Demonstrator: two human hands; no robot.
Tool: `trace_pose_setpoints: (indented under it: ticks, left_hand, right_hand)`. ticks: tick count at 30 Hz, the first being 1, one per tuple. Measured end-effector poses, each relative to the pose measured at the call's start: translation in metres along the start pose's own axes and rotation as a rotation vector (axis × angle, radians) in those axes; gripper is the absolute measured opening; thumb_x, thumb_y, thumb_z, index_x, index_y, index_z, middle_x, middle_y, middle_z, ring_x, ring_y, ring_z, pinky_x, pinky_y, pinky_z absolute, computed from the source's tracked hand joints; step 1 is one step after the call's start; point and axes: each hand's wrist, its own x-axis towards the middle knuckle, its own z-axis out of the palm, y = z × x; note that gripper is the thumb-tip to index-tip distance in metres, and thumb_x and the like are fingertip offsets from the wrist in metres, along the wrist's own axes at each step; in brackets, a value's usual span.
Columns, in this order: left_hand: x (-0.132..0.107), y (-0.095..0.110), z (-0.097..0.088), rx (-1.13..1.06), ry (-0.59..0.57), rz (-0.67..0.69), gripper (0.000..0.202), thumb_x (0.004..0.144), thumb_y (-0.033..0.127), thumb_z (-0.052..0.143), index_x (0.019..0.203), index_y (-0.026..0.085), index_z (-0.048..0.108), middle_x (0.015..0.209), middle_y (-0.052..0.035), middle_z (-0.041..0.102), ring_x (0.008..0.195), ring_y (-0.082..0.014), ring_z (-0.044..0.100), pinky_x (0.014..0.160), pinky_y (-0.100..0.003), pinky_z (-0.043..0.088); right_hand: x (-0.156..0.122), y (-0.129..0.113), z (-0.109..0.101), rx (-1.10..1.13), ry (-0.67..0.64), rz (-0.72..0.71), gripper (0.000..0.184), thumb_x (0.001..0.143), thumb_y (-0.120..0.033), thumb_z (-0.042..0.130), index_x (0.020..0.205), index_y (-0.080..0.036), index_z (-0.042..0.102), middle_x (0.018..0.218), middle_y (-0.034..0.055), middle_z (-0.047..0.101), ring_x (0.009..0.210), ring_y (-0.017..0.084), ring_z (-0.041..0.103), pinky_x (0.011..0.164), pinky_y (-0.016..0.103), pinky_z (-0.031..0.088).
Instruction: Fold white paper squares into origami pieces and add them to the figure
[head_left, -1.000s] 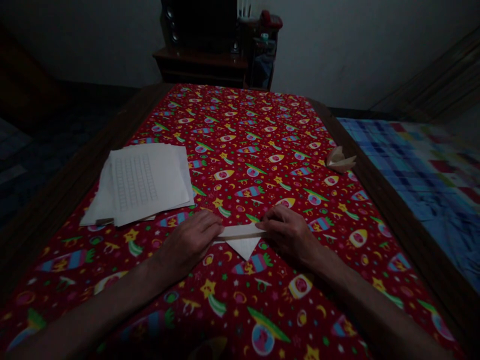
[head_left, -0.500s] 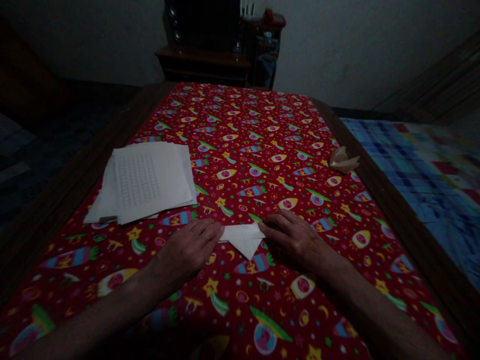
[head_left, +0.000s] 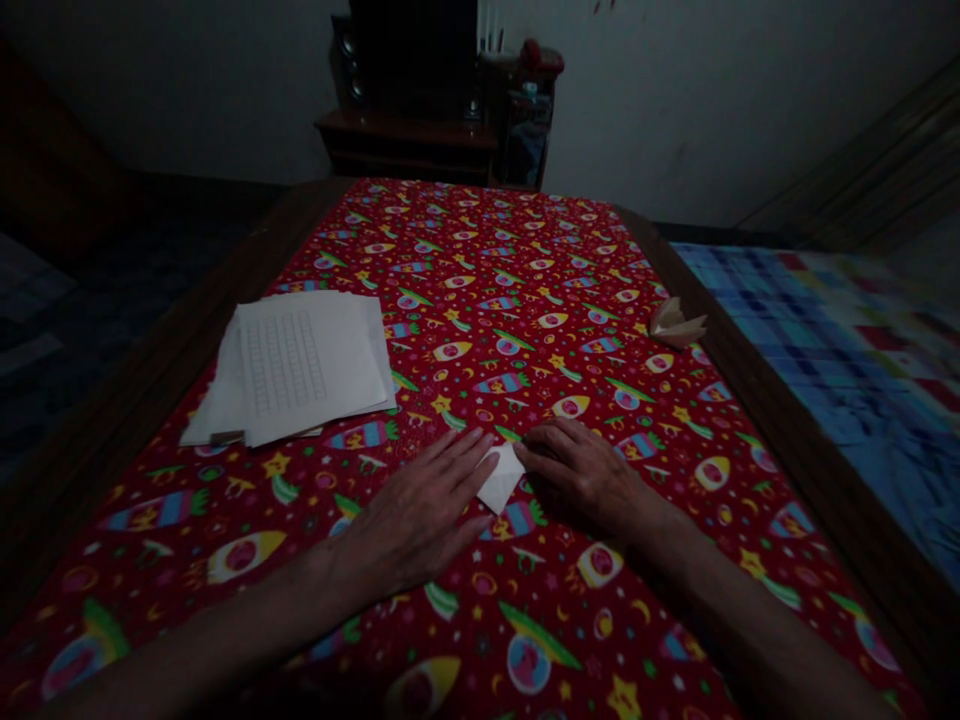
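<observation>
A small folded white paper [head_left: 502,478] lies on the red patterned tablecloth [head_left: 487,300] in front of me. My left hand [head_left: 420,510] lies flat over its left part, fingers stretched out and pressing down. My right hand [head_left: 581,475] rests on the cloth at the paper's right edge, its fingertips touching the fold. Only a small wedge of the paper shows between the two hands.
A stack of white sheets [head_left: 296,365], the top one printed with a grid, lies at the left. A small folded paper shape [head_left: 675,325] sits near the table's right edge. A checked blue cloth [head_left: 840,350] lies at right; a dark cabinet [head_left: 420,110] stands behind.
My left hand has slid right across the folded paper and flattened on it, so much less paper shows. The right hand has stayed almost where it was.
</observation>
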Motion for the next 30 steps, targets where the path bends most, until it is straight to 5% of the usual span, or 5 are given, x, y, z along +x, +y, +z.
trace_pose_setpoints:
  ticks: [8, 13, 18, 30]
  left_hand:
    - [-0.002, 0.005, 0.003, 0.033, -0.019, -0.031, 0.051, 0.095, 0.032, 0.038, 0.140, 0.012, 0.030, 0.149, -0.0103, 0.027, 0.140, -0.0228, 0.019, 0.113, -0.045, 0.026]
    - [-0.002, 0.007, 0.004, 0.031, 0.021, -0.048, 0.050, 0.094, 0.035, 0.039, 0.138, 0.010, 0.035, 0.148, -0.0114, 0.031, 0.139, -0.0219, 0.020, 0.113, -0.041, 0.027]
    - [-0.004, 0.006, 0.006, 0.046, 0.015, -0.039, 0.052, 0.095, 0.033, 0.037, 0.140, 0.010, 0.030, 0.149, -0.0109, 0.029, 0.140, -0.0217, 0.018, 0.114, -0.040, 0.026]
    - [-0.037, -0.012, 0.005, 0.138, 0.052, -0.107, 0.046, 0.094, 0.031, 0.039, 0.136, 0.012, 0.039, 0.145, -0.0124, 0.036, 0.136, -0.0250, 0.028, 0.112, -0.046, 0.027]
  right_hand:
    - [-0.001, -0.008, -0.004, -0.097, -0.037, 0.035, 0.027, 0.091, -0.015, 0.043, 0.113, -0.011, 0.059, 0.109, 0.0152, 0.062, 0.100, 0.024, 0.054, 0.084, 0.044, 0.049]
    - [-0.002, -0.047, 0.003, -0.160, -0.096, 0.089, 0.046, 0.091, -0.020, 0.041, 0.135, -0.004, 0.040, 0.143, 0.0188, 0.037, 0.133, 0.029, 0.031, 0.109, 0.054, 0.028]
    - [-0.009, -0.057, 0.014, -0.138, -0.144, 0.211, 0.064, 0.092, -0.045, 0.042, 0.139, -0.003, 0.033, 0.146, 0.0178, 0.031, 0.137, 0.028, 0.024, 0.109, 0.048, 0.031]
    - [-0.019, -0.051, 0.005, -0.217, -0.091, 0.286, 0.056, 0.094, -0.043, 0.040, 0.132, -0.003, 0.044, 0.138, 0.0186, 0.044, 0.132, 0.030, 0.035, 0.110, 0.052, 0.028]
